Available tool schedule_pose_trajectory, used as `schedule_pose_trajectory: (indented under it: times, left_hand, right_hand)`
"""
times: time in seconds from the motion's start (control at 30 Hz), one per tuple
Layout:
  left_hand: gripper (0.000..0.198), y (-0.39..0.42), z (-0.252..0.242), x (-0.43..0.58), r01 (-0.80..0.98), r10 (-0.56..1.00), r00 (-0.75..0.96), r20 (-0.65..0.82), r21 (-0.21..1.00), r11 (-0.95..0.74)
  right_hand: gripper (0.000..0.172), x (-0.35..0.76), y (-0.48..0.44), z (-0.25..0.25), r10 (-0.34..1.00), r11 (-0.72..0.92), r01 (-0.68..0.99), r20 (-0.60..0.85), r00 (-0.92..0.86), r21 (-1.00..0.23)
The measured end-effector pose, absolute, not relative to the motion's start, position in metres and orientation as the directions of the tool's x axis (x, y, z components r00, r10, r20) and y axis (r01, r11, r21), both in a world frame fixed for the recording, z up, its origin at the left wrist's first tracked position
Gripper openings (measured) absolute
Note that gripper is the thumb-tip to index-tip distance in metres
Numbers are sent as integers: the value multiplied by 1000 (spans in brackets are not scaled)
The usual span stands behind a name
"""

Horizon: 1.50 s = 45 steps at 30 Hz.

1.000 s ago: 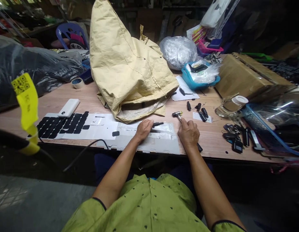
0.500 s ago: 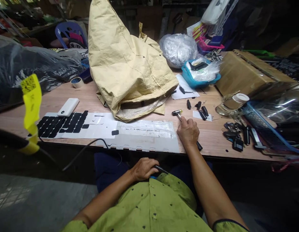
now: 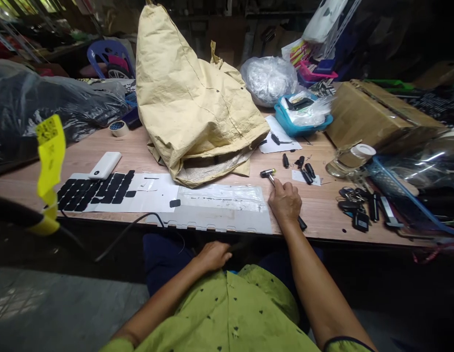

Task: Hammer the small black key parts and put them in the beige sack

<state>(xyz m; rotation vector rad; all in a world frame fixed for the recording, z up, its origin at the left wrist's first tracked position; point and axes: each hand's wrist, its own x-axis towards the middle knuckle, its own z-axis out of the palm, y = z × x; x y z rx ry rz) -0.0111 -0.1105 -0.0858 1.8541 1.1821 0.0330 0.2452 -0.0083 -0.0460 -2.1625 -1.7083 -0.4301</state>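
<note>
My right hand (image 3: 285,201) rests on the table near its front edge, fingers wrapped around a small hammer (image 3: 268,173). The hammer's metal head points away from me, and its dark handle end sticks out below my palm. Over my lap, below the table edge, my left hand (image 3: 213,255) is closed. Whatever it may hold is hidden. Between the hands and the table's middle lies a pale plastic-covered sheet (image 3: 227,215), left of the hammer. A black rounded sticker-like piece (image 3: 174,203) lies at that sheet's left side.
Rows of black pieces (image 3: 113,188) lie on white paper beside a white power bank (image 3: 105,165). A large tan sack (image 3: 197,107) stands behind. To the right are black key-fob-like casings (image 3: 308,172), a key bunch (image 3: 353,200), a glass jar (image 3: 344,161) and a cardboard box (image 3: 373,112).
A dark, thin tool that stuck out of my left hand no longer shows, and that hand has shifted slightly left. My right hand stays on the hammer.
</note>
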Motion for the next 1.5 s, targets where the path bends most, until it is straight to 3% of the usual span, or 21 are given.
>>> schedule_pose_trajectory:
  times: [0.07,0.13,0.2,0.27,0.37,0.5,0.63,0.8,0.9,1.03,1.27,1.5]
  left_hand:
    - [20,-103,-55,-5,520,589,751,-298,817,-250]
    - [20,-79,-27,2,346,622,773,-125,905,-248]
    - [23,-40,-6,10,333,832,554,25,909,-249]
    - [22,8,5,15,426,972,220,80,889,-170]
    - [17,76,11,20,586,975,-217,37,804,100]
    - [22,120,10,23,625,897,-436,-77,691,363]
    - [14,111,9,17,688,934,-348,-82,655,313]
    - [11,58,0,8,760,984,6,179,639,-121]
    - [10,31,-11,11,731,964,195,180,629,-265]
    - [10,20,-22,15,714,947,298,120,631,-304]
    - [18,25,-26,12,721,939,333,84,619,-311]
    - [20,25,-25,15,708,935,343,87,630,-318]
  right_hand:
    - [37,245,-9,-47,866,-208,974,447,225,-87]
    - [36,246,-9,-47,865,-204,975,452,220,-85]
    - [36,245,-10,-46,866,-203,976,450,217,-78]
    - [37,245,-10,-45,869,-207,976,447,215,-67]
    - [37,242,-10,-43,872,-212,976,440,215,-58]
    - [38,239,-10,-41,882,-219,973,412,228,-69]
    - [39,238,-10,-41,891,-223,971,387,237,-82]
    - [38,239,-11,-42,892,-225,971,384,240,-84]
    - [38,241,-10,-42,891,-231,970,385,240,-71]
    - [38,243,-10,-43,892,-228,972,391,228,-46]
    - [38,244,-8,-45,877,-233,969,415,243,-76]
    - [44,247,-10,-36,861,-211,937,400,314,-279]
